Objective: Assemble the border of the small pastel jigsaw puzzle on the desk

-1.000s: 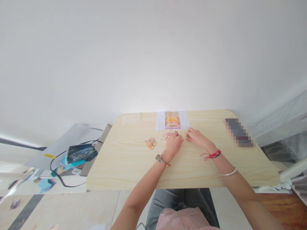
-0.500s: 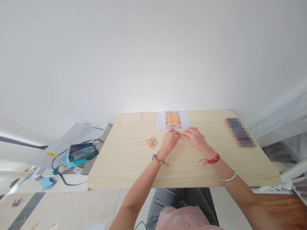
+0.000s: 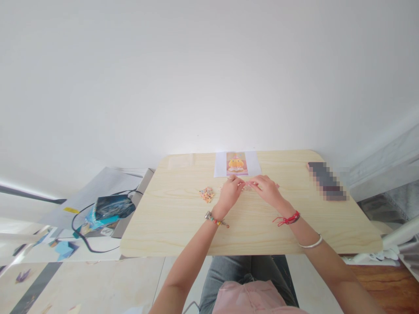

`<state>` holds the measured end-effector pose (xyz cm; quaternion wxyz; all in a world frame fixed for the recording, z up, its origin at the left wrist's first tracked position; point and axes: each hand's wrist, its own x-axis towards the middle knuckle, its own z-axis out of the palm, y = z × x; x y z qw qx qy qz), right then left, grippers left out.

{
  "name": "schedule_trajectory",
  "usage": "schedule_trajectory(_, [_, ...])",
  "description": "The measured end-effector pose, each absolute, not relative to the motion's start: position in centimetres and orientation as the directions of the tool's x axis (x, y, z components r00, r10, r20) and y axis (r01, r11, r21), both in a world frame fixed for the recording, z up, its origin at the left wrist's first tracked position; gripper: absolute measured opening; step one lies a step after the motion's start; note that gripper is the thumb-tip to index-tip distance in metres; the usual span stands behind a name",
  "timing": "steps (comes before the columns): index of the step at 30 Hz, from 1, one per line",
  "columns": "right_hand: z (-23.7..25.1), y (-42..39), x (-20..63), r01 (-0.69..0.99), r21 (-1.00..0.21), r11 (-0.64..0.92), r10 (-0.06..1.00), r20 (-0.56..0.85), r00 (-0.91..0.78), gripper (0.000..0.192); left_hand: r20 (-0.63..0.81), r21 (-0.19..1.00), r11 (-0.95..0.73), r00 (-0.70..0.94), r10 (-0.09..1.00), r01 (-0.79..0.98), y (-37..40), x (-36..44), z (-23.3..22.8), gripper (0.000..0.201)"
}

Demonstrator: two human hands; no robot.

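Both hands meet at frame centre: left hand (image 3: pixel 230 193) and right hand (image 3: pixel 267 190) pinch small puzzle pieces (image 3: pixel 248 186) between fingertips. Loose pile (image 3: pixel 206 194) waits left; reference picture (image 3: pixel 237 164) above. Assembly seems barely begun.

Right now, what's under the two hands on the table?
Between the left hand and right hand a few small pale pieces show on the table. Whatever lies beneath the palms is covered.

One head-worn camera looks forward and down, fairly near, over the table (image 3: pixel 183 226) toward the wall (image 3: pixel 196 78).
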<state>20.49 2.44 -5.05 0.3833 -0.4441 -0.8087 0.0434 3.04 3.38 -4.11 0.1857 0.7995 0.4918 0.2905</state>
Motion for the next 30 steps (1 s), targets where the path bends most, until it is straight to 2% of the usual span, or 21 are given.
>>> schedule_trajectory(4, [-4.7,2.6,20.5,0.655,-0.493,0.573,0.799,0.514,-0.313,0.015,0.301,0.533,-0.446,0.331,0.894,0.719,2.9,2.9,-4.2,0.018])
schedule_trajectory(12, [-4.7,2.6,20.0,0.692,-0.441,0.572,0.804,0.471,-0.364,0.016,0.288,0.457,-0.437,0.336,0.897,0.775,2.3,2.2,-4.9,0.023])
schedule_trajectory(19, [-4.9,2.1,22.6,0.778,-0.367,0.51,0.839,0.412,-0.355,0.02,0.198,0.39,-0.471,0.428,0.882,0.791,3.3,4.8,-5.1,0.025])
schedule_trajectory(25, [-5.1,2.8,27.1,0.811,-0.431,0.397,0.91,0.303,-0.284,0.021,0.115,0.362,-0.505,0.5,0.858,0.784,4.7,9.5,-4.7,0.022])
schedule_trajectory(30, [-6.0,4.1,29.1,0.826,-0.464,0.32,0.945,0.221,-0.241,0.022,0.053,0.326,-0.448,0.457,0.888,0.832,4.6,9.0,-4.5,0.022])
